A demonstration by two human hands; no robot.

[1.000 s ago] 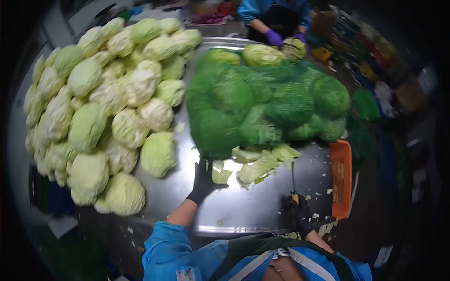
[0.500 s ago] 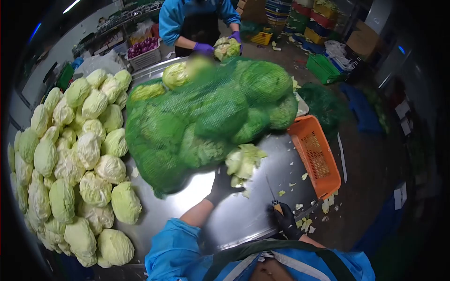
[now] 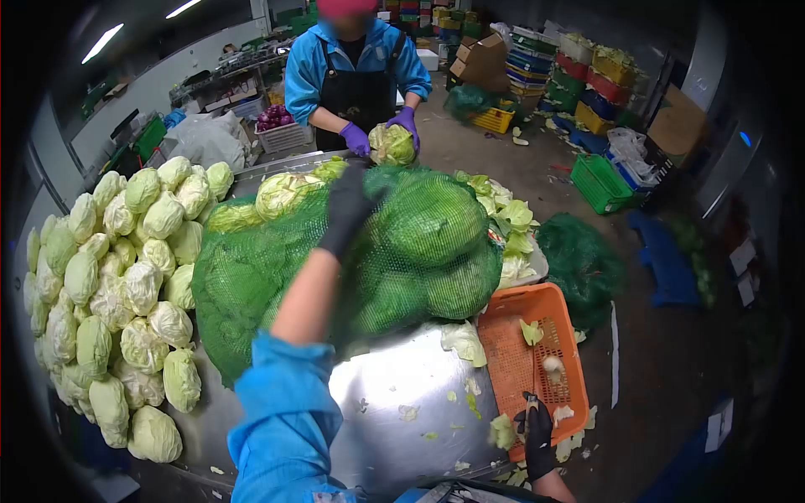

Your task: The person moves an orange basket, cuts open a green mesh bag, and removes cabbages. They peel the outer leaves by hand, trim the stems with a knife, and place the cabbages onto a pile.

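My left hand (image 3: 346, 210), in a black glove, reaches forward over the green mesh bag (image 3: 251, 268) full of cabbages. Its fingers are smeared by motion near the bag's far side. Close to that hand, a loose cabbage (image 3: 285, 194) lies at the bag's open end. My right hand (image 3: 539, 432), also black-gloved, is closed around a knife (image 3: 530, 403) at the front of the orange crate (image 3: 579, 381); little of the blade shows. Inside the crate are a leaf piece (image 3: 532, 332) and a pale chunk (image 3: 553, 366).
Trimmed cabbages (image 3: 109, 293) are heaped on the left of the metal table (image 3: 394, 394). Leaf scraps (image 3: 464, 342) lie near the crate. Across the table, a person in purple gloves holds a cabbage (image 3: 392, 144). Green netting (image 3: 579, 260) and a green crate (image 3: 602, 183) are on the floor.
My left hand has moved from the tabletop leaves up and forward over the bag. My right hand, with the knife, has shifted right to the crate. Leaf and a pale chunk now show inside it.
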